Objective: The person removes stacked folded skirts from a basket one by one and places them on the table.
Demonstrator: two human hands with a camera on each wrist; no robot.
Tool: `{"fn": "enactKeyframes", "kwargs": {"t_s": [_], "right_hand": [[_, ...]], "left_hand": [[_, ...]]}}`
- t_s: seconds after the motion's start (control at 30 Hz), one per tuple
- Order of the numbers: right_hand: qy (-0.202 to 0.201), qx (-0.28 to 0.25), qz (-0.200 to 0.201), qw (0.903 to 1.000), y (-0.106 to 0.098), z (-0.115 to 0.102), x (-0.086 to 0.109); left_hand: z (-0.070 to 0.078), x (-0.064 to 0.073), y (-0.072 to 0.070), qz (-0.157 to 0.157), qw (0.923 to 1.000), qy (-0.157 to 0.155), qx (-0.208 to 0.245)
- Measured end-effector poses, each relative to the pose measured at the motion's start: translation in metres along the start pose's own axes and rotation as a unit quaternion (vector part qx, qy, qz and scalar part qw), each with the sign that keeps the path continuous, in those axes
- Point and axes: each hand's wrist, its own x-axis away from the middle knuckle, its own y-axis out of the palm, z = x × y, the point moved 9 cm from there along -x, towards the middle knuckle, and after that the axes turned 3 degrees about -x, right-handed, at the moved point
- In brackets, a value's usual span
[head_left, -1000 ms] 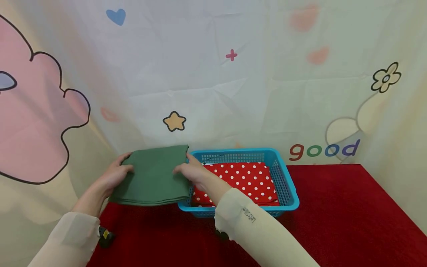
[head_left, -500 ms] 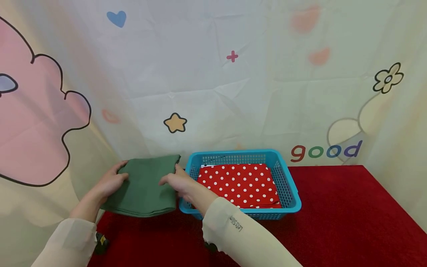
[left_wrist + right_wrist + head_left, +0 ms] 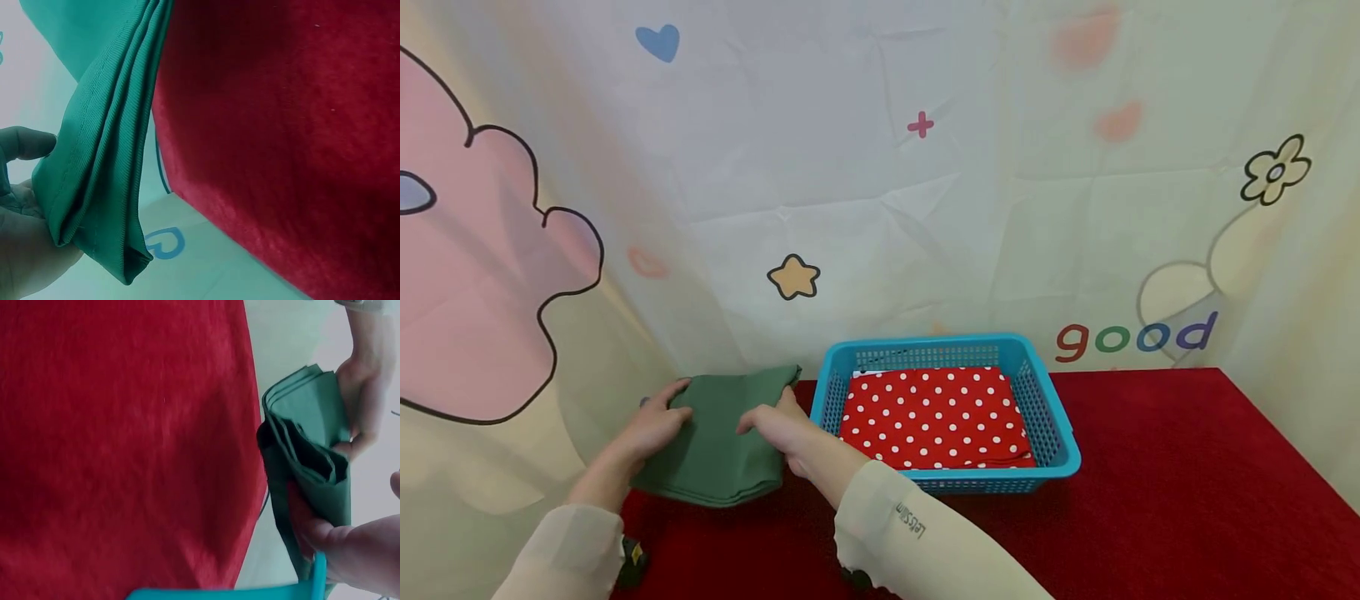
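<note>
A folded green cloth [image 3: 718, 450] is held up by its two sides, left of the blue basket [image 3: 1063, 454]. My left hand [image 3: 653, 427] grips its left edge, thumb on top. On the opposite edge my right hand [image 3: 781, 427] pinches the cloth, its thumb lying over the upper face. Stacked layers of the green cloth [image 3: 109, 137] droop over the red surface in the left wrist view. Seen from the right wrist, the cloth [image 3: 309, 419] bows between both hands, its folds gaping at the near edge. Inside the basket lies a folded red cloth with white dots [image 3: 936, 421].
The red table covering [image 3: 1157, 467] extends right of the basket and under the arms. A white printed curtain [image 3: 880, 192] hangs behind and at both sides. Something white [image 3: 867, 372] peeks out behind the dotted cloth in the basket.
Both hands have carried the green cloth left and downward, away from the basket's left rim. The cloth sags more between them now, and the basket's left side has come into fuller view.
</note>
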Motion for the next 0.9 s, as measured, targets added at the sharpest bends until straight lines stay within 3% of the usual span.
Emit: {"fn": "enactKeyframes", "kwargs": {"t_s": [0.27, 0.5, 0.9], "right_hand": [[0.026, -0.004, 0.034, 0.9991, 0.009, 0.016, 0.002], [0.031, -0.006, 0.046, 0.9984, 0.011, 0.025, 0.004], [0.027, 0.023, 0.065, 0.9972, 0.011, 0.035, 0.004]], "left_hand": [[-0.009, -0.002, 0.01, 0.01, 0.9999, 0.001, -0.007], [-0.011, -0.002, 0.017, 0.012, 0.9998, 0.016, -0.003], [-0.025, -0.006, 0.026, 0.003, 1.0, 0.009, 0.0]]}}
